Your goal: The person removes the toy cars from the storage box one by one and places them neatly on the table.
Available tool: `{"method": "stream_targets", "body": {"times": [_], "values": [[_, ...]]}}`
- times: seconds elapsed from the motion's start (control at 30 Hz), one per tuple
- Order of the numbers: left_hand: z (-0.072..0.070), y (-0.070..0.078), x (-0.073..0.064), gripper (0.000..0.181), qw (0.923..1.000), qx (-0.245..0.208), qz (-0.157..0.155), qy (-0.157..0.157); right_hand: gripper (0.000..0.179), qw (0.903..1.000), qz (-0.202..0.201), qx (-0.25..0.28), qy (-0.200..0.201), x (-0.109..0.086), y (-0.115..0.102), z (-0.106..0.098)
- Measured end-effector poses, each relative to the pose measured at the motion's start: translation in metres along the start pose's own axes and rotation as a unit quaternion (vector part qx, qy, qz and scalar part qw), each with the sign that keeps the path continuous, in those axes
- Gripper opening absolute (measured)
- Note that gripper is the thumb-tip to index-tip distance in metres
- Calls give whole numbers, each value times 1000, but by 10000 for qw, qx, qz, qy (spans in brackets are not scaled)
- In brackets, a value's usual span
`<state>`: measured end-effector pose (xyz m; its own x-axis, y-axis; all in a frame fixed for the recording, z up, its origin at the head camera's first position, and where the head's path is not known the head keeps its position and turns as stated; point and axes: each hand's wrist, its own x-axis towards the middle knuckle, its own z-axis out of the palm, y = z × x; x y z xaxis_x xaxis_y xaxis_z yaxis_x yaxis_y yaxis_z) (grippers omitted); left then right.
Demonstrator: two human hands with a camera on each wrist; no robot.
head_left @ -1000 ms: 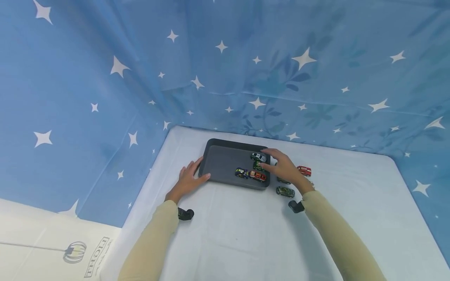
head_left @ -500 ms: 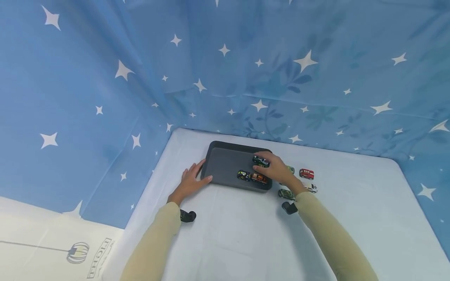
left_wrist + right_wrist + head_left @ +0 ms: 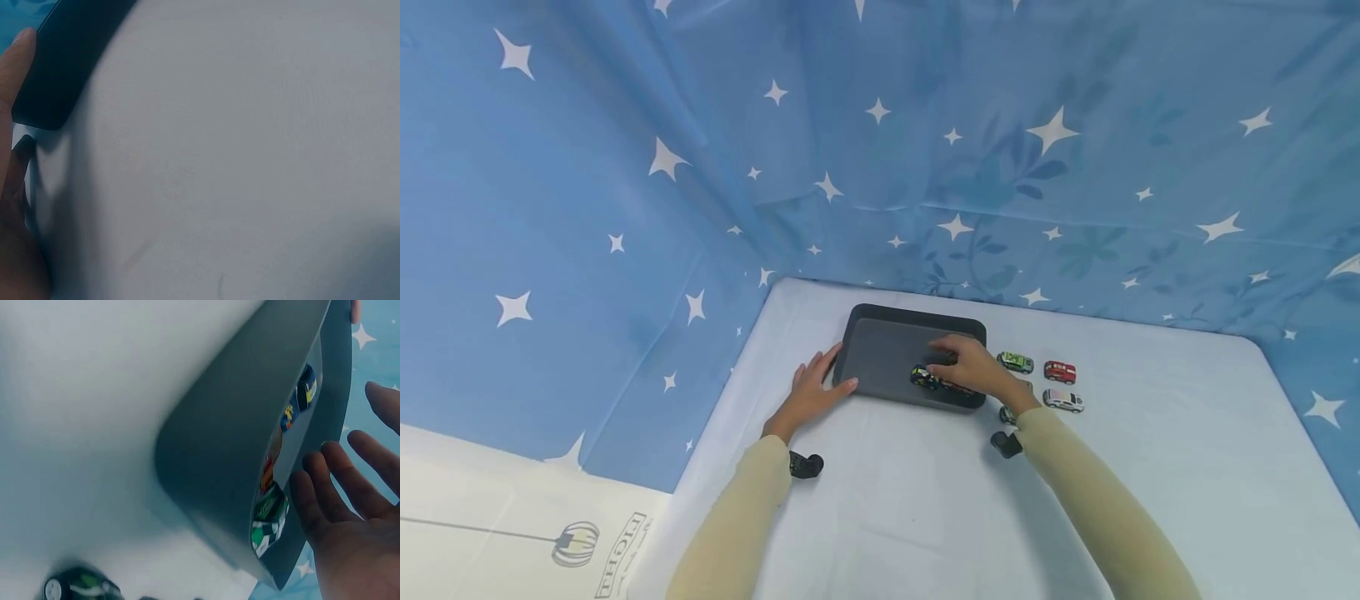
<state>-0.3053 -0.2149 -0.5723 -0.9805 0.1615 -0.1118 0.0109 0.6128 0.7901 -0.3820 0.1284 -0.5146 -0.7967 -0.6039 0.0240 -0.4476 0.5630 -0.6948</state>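
Observation:
A dark grey tray (image 3: 876,354) lies on the white-covered table with several toy cars toward its right end. My left hand (image 3: 809,390) rests against its left end, fingers spread and thumb at the front corner. My right hand (image 3: 972,367) hovers over the cars; in the right wrist view its fingers are loosely extended, holding nothing. A blue-and-yellow car (image 3: 922,377) shows just left of the right thumb. The right wrist view also shows an orange car (image 3: 267,475) and a green-and-white car (image 3: 270,519) inside the wall. The right hand hides other cars in the head view.
Right of the tray stand a lime-green car (image 3: 1016,362), a red car (image 3: 1060,372) and a white car (image 3: 1063,401). A dark green car (image 3: 1007,415) is partly covered by the right wrist. Blue star-patterned cloth (image 3: 880,183) hangs behind the table.
My right hand has moved left over the cars from the tray's right edge, covering the silver car seen earlier. The left hand keeps its place at the tray. The head view has shifted slightly.

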Motion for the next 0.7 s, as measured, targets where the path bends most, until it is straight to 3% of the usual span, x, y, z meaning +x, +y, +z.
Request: {"method": "stream_targets", "body": {"times": [0.23, 0.7], "values": [[-4, 7, -2, 88, 9996, 39, -219, -147, 49, 9996, 64, 103, -263, 5, -5, 7], [-2, 2, 0, 91, 9999, -6, -121, -29, 44, 9993, 158, -125, -300, 14, -1, 15]]}}
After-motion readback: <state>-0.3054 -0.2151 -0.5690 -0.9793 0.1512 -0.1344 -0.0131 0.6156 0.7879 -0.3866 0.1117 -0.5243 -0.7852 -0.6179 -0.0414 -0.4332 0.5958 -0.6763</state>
